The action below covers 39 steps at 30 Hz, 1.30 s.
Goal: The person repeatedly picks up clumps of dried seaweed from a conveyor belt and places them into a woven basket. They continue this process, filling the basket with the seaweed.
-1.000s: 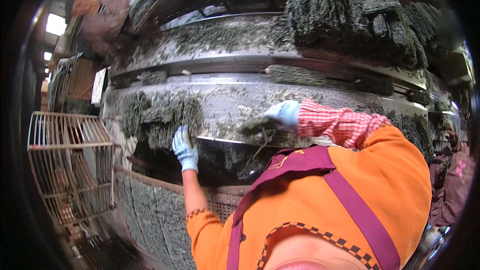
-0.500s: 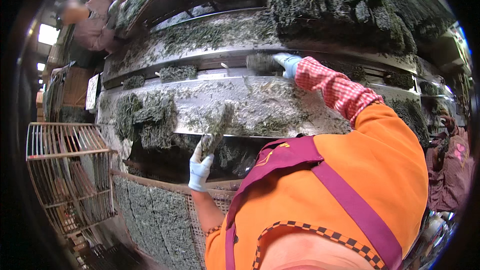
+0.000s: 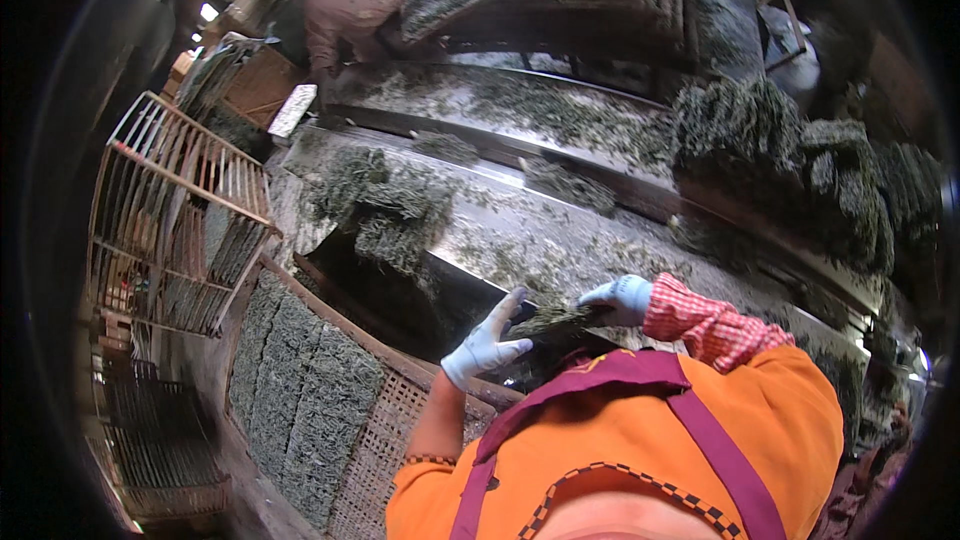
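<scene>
The right grip (image 3: 620, 300) clasps one end of the green bunch (image 3: 550, 322), best held level, while the left grip (image 3: 486, 346) stands spread wide at the other.

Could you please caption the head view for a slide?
Right hand holds a green fibrous bundle, left hand at its end.

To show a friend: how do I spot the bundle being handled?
Find the long, pale work surface. At its near side, before the orange top, the green bundle is between the left hand and right hand. Bundles beyond lie untouched; this one is gripped.
</scene>
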Available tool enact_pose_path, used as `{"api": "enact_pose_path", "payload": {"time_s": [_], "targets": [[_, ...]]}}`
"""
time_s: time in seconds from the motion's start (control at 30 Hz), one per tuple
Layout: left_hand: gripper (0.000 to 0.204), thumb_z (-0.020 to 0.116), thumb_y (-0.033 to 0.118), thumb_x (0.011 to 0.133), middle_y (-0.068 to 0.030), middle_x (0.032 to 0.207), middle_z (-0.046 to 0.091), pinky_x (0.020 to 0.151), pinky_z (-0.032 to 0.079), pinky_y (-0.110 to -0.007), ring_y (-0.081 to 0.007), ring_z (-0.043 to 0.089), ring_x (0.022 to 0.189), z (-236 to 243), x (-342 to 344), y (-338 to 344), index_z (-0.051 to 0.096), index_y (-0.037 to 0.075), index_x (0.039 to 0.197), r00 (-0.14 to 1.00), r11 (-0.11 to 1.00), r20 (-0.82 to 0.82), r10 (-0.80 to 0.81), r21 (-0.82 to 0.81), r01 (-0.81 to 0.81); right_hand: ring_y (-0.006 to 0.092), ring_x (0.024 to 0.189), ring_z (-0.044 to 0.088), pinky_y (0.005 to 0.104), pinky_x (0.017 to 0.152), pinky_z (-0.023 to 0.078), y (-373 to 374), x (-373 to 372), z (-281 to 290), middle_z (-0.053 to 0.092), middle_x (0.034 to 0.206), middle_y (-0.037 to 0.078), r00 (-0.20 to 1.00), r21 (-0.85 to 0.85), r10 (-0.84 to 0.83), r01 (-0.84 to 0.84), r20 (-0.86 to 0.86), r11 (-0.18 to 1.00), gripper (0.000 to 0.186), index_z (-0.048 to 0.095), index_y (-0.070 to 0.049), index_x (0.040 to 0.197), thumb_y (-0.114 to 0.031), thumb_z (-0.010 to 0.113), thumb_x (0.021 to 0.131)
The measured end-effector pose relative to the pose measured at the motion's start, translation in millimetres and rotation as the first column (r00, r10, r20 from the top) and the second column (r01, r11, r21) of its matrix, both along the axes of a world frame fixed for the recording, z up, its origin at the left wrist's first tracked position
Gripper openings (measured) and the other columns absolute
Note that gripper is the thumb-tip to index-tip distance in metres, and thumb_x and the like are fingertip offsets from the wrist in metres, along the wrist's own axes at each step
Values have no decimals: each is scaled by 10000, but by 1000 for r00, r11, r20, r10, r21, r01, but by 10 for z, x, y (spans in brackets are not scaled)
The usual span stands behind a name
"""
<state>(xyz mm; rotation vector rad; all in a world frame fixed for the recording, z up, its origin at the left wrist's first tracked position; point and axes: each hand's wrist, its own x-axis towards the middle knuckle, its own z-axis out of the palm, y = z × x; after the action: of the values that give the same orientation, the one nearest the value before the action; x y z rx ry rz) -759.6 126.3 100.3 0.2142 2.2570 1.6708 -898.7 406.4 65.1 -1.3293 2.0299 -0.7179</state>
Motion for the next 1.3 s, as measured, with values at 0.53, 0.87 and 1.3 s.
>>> {"api": "enact_pose_path", "payload": {"time_s": [0.53,0.87,1.3], "targets": [[311,509,391,937,-33,1041,598,867,460,-359,-190,553,962,-1119,1348,-726,570,108,1053,233,-322,656,717,610,-724,342,1132,515,390,959,425,240,2,-235,540,1219,166,904,-207,-254,190,-345,960,670,437,-111,1307,-174,698,694],[346,515,350,921,-66,1093,525,880,443,-456,-229,525,958,-1241,1976,-1361,455,53,1087,-181,-638,621,763,677,-365,300,1069,592,347,922,461,233,-57,-450,611,1148,172,958,-65,-265,259,-112,964,505,523,-87,1258,-33,642,769],[429,632,217,774,-100,1211,568,882,435,-539,-302,515,1082,-1288,1906,-2191,582,65,1172,-125,-633,637,761,686,-358,239,914,660,331,802,514,312,-587,96,674,1013,103,796,-298,-598,551,-91,779,442,559,-139,1228,-153,671,801]]}}
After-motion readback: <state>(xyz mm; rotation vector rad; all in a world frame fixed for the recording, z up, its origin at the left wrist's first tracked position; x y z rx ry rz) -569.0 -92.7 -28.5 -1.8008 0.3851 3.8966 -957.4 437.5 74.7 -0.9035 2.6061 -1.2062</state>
